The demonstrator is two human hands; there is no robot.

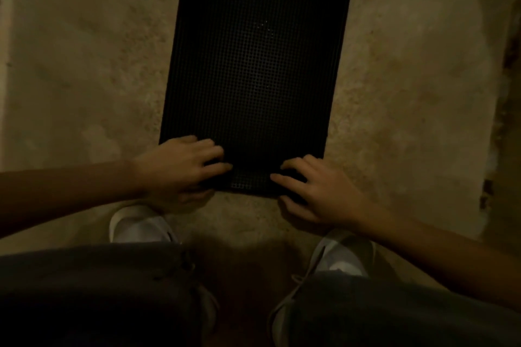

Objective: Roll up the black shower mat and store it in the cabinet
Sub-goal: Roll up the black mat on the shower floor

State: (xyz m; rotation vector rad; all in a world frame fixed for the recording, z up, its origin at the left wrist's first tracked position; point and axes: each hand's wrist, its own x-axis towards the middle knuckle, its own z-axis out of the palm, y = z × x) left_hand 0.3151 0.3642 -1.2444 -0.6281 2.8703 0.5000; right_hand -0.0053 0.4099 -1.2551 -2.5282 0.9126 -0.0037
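Observation:
The black shower mat (253, 65) lies flat on a pale carpet, a long rectangle with a fine grid texture running away from me. My left hand (180, 169) grips its near left corner, fingers on top and thumb tucked under the edge. At the near right corner my right hand (313, 191) holds the mat the same way, fingers curled over the near edge. That near edge looks slightly lifted off the carpet. No cabinet is in view.
The pale beige carpet (84, 65) spreads around the mat, with a dark patterned border (504, 93) at the right and far right corner. My knees in dark trousers and white shoes (141, 225) sit close below the mat's near edge. The room is dim.

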